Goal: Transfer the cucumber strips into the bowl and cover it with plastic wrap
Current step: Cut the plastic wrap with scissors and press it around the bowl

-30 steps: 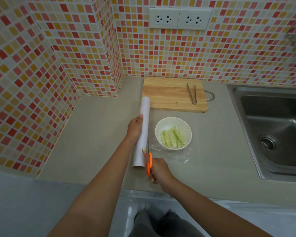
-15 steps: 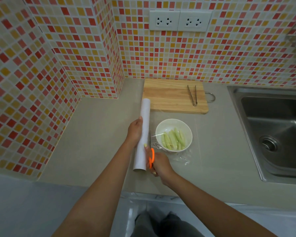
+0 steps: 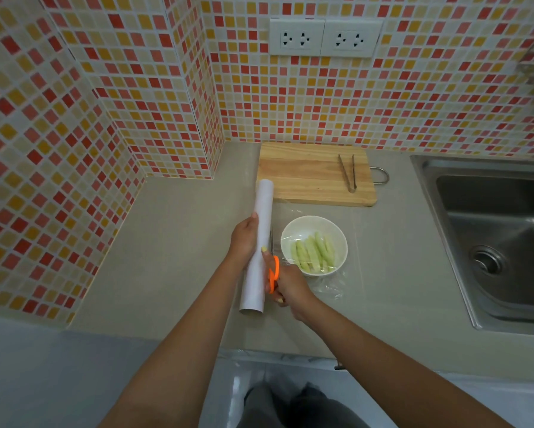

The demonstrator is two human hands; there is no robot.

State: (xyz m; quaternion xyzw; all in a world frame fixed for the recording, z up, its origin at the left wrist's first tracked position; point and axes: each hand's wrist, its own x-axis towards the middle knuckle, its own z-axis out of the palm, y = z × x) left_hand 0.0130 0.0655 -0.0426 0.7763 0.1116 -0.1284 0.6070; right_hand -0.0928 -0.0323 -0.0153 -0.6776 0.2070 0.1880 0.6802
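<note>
Counter (image 3: 173, 242) runs bare on the left up to the tiled corner; sink (image 3: 491, 242) bounds it on the right, front edge close to the person. Left hand (image 3: 244, 239) grips the plastic wrap roll (image 3: 259, 242), film stretched rightward over the bowl (image 3: 314, 246). Right hand (image 3: 287, 285) holds orange scissors (image 3: 273, 273), blades up w/ the film just beside the roll. Bowl sits right of both hands, cucumber strips (image 3: 313, 251) inside. Behind: cutting board (image 3: 309, 174) w/ tongs (image 3: 348, 176) on it.
</note>
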